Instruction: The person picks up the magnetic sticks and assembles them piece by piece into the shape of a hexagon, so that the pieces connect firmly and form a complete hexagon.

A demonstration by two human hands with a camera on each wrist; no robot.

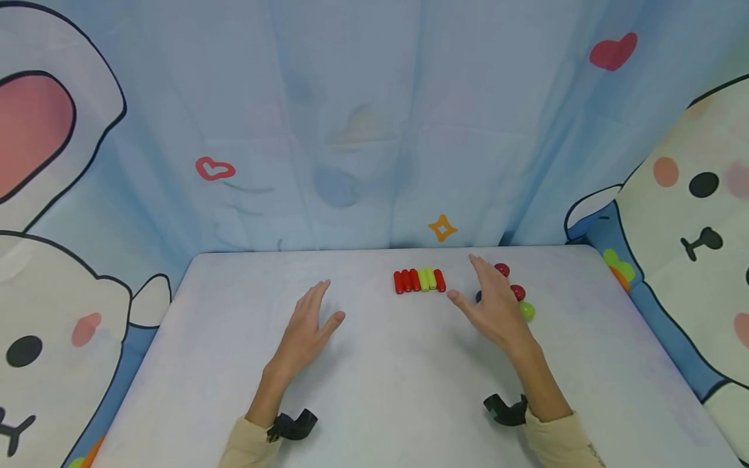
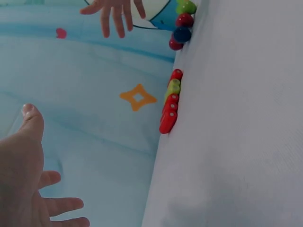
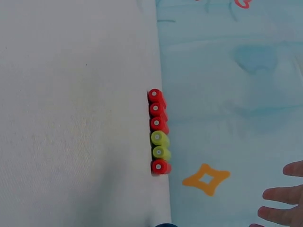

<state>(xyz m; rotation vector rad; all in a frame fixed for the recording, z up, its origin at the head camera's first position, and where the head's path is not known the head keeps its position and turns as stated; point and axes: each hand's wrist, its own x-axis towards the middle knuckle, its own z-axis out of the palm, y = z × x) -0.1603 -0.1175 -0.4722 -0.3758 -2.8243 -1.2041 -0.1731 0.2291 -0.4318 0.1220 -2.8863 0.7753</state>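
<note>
Both hands hover over the white table with nothing in them. My left hand (image 1: 305,328) is at the left, fingers extended and thumb spread. On the other side, my right hand (image 1: 494,305) has its fingers straight and thumb out, close to a row of small red cylinders (image 1: 399,282) and yellow-green cylinders (image 1: 431,279) lying side by side. Around and partly behind the right hand in the head view are red balls (image 1: 517,292), a green ball (image 1: 526,311) and a dark blue ball (image 2: 182,34), mostly hidden there by that hand.
The white table (image 1: 386,390) ends at a light blue curtain (image 1: 374,130) printed with cartoon animals, hearts and a star. A black strap with a wrist camera (image 1: 292,426) sits on the left wrist, and another wrist camera (image 1: 506,411) on the right.
</note>
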